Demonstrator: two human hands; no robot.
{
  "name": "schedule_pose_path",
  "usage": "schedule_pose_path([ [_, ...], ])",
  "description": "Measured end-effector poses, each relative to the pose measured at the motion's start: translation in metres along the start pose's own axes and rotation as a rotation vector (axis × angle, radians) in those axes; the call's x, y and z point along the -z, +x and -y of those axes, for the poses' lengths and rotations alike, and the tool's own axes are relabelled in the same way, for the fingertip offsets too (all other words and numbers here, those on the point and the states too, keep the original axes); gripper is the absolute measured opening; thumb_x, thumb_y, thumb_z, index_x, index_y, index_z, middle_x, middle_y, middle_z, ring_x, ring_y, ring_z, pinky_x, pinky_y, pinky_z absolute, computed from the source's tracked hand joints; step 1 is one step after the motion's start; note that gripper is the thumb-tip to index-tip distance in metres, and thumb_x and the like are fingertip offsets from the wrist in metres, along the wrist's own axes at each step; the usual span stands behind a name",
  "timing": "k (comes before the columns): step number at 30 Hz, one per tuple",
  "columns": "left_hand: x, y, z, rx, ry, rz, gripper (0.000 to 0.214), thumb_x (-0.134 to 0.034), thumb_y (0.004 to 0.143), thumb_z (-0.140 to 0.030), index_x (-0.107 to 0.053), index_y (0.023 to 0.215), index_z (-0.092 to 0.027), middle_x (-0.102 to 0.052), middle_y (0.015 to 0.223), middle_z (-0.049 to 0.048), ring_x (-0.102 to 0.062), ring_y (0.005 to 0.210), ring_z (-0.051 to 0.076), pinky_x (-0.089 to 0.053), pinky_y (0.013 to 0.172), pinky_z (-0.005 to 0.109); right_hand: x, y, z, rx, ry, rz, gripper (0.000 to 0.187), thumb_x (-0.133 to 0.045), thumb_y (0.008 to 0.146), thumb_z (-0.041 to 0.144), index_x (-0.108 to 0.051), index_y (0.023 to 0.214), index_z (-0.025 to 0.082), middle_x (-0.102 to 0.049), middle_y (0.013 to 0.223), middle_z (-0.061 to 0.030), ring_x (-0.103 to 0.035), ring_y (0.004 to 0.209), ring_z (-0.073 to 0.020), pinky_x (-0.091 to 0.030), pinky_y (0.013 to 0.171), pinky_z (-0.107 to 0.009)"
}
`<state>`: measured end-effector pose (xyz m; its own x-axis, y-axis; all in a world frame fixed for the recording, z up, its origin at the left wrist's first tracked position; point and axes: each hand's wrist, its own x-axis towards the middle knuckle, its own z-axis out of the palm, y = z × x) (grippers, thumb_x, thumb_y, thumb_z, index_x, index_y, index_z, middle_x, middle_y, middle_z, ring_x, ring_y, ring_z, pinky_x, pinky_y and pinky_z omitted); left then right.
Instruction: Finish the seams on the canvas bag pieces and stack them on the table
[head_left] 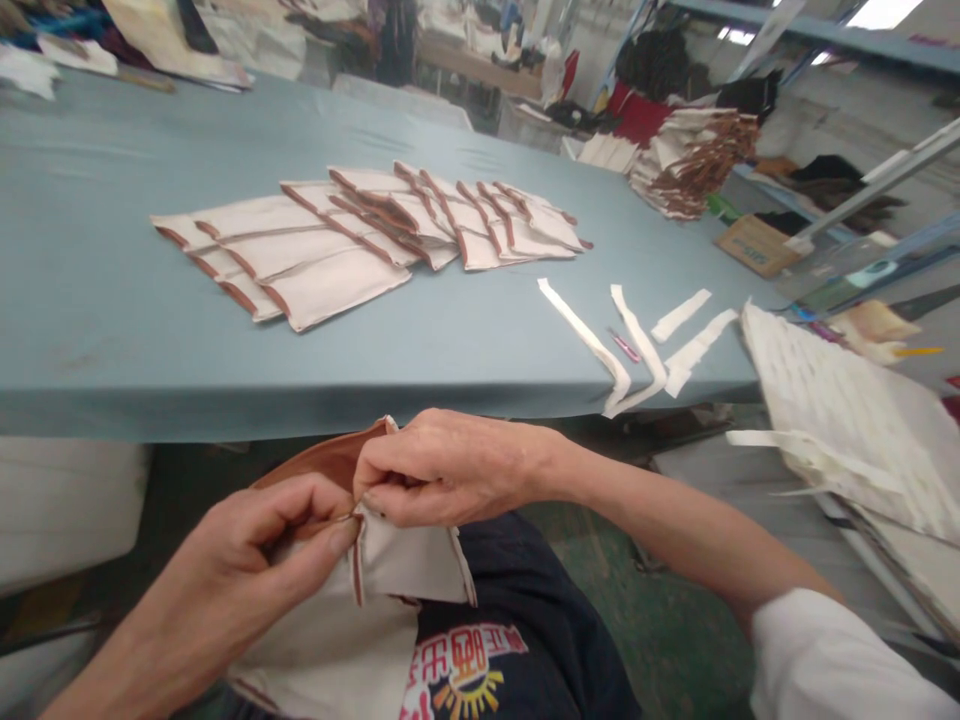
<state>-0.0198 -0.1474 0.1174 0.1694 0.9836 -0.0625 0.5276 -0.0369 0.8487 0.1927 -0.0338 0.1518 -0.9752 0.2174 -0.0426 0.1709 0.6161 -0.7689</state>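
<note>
In my lap lies a cream cloth bag [405,565] with brown trim and a brown lining. My left hand [255,560] pinches its edge between thumb and fingers. My right hand [442,465] grips the same edge just to the right, its fingers closed on the cloth. The two hands touch at the bag's rim, in front of the table's near edge. On the blue-grey table [112,310] beyond, several finished cream bags [322,245] with brown edging lie fanned out in overlapping rows.
White cloth strips [637,340] and a small pink tool [624,345] lie at the table's right front corner. A stack of cream pieces [847,420] sits to my right. More bags are piled at the back right [697,160], beside a cardboard box [757,245].
</note>
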Motion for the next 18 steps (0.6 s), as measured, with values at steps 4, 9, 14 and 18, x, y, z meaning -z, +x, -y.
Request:
schedule_pose_path([
  [4, -0.002, 0.004, -0.001, -0.047, 0.028, -0.071, 0.035, -0.058, 0.085, -0.041, -0.062, 0.055, -0.023, -0.051, 0.051, -0.0057, -0.047, 0.045, 0.011, -0.038, 0.042, 0.018, 0.002, 0.001, 0.004, -0.054, -0.016, 0.007, 0.020, -0.053, 0.102, 0.015, -0.047, 0.085, 0.023, -0.048, 0.073, 0.0067, -0.038, 0.065, -0.0118, -0.030, 0.066, -0.029],
  [9, -0.004, 0.007, -0.004, -0.066, 0.102, -0.102, 0.031, -0.057, 0.084, -0.038, -0.067, 0.057, -0.026, -0.060, 0.052, -0.0057, -0.055, 0.046, 0.013, -0.042, 0.043, 0.019, 0.004, 0.003, 0.024, -0.224, -0.266, 0.077, 0.023, -0.051, 0.112, 0.020, -0.062, 0.091, 0.019, -0.062, 0.078, 0.0007, -0.043, 0.067, -0.0150, -0.027, 0.064, -0.032],
  [14, -0.006, 0.008, -0.009, -0.092, 0.224, -0.125, 0.025, -0.056, 0.083, -0.036, -0.071, 0.065, -0.029, -0.080, 0.065, -0.0046, -0.074, 0.054, 0.016, -0.049, 0.052, 0.022, 0.000, 0.004, 0.041, -0.279, -0.554, 0.134, 0.020, -0.051, 0.114, 0.012, -0.071, 0.114, 0.009, -0.079, 0.096, -0.0131, -0.062, 0.073, -0.0211, -0.026, 0.062, -0.035],
  [18, -0.009, 0.010, -0.014, -0.076, 0.351, -0.128, 0.026, -0.055, 0.083, -0.040, -0.070, 0.065, -0.028, -0.077, 0.062, -0.0039, -0.072, 0.052, 0.019, -0.044, 0.050, 0.026, 0.001, -0.001, 0.048, -0.307, -0.539, 0.152, 0.021, -0.051, 0.112, 0.010, -0.072, 0.111, 0.008, -0.080, 0.097, -0.0142, -0.068, 0.076, -0.0221, -0.032, 0.063, -0.035],
])
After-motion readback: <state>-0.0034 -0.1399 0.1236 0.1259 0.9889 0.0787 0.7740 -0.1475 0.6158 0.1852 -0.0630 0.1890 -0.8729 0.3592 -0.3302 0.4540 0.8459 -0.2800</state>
